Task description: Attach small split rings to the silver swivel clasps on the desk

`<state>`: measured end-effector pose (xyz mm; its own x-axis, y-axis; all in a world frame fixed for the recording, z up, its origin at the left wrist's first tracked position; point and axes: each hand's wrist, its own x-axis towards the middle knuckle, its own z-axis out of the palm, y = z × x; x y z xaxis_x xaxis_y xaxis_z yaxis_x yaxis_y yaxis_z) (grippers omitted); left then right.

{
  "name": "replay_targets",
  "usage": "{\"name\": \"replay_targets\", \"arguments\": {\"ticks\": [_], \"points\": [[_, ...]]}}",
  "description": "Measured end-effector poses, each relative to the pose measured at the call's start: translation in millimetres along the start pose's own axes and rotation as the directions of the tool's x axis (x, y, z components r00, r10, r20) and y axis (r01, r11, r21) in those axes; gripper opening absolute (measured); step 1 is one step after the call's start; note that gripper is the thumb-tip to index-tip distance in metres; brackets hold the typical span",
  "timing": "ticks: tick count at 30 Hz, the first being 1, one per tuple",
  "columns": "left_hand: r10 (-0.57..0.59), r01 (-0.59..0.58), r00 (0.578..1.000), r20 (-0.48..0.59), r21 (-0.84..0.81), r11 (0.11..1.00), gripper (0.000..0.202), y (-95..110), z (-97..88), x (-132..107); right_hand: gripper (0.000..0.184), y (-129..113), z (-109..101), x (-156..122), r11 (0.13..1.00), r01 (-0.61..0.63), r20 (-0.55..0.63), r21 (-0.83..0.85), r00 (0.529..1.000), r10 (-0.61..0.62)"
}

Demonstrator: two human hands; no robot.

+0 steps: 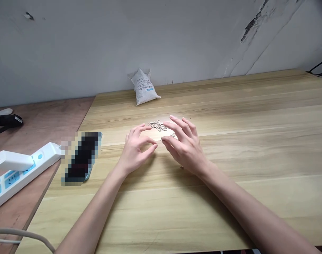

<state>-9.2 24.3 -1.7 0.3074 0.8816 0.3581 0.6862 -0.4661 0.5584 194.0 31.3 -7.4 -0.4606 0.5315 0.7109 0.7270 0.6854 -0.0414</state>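
My left hand (137, 150) is just above the table, its thumb and index fingertips pinched together. Whatever may be between those tips is too small to make out. Close by on the right, my right hand (186, 148) pinches a small silvery metal piece (161, 139) between thumb and index finger, its other fingers raised. The two pinches face each other with a narrow gap. Beyond them lies a loose pile of small metal clasps and rings (157, 125). More metal bits (173, 134) show partly behind my right fingers.
A white plastic packet (145, 87) with a printed label leans near the wall at the table's back. Left of my hands lies a phone (83, 157), blurred out. A power strip (41, 160) with plugs and cables runs along the lower brown surface (44, 116).
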Motion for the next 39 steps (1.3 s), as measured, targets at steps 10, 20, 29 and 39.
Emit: {"name": "replay_targets", "arguments": {"ticks": [10,20,29,39], "points": [[0.044,-0.046,0.996,0.079,0.018,0.999,0.009,-3,-2.0,-1,0.014,2,3,-4,0.994,0.039,0.049,0.100,0.998,-0.044],[-0.150,0.130,0.978,0.148,0.136,0.982,0.022,-28,-34.8,-22,0.026,33,19,-4,0.986,-0.168,0.143,0.019,0.976,0.164],[-0.088,0.052,0.991,0.102,0.317,0.947,0.036,-36,-34.0,-96,0.018,45,0,-12,0.987,-0.153,0.407,0.044,0.905,0.122],[-0.045,-0.038,0.986,0.161,0.479,0.877,0.056,-26,-14.7,-100,0.022,30,-9,-21,0.973,-0.160,0.485,0.164,0.872,0.062]]}}
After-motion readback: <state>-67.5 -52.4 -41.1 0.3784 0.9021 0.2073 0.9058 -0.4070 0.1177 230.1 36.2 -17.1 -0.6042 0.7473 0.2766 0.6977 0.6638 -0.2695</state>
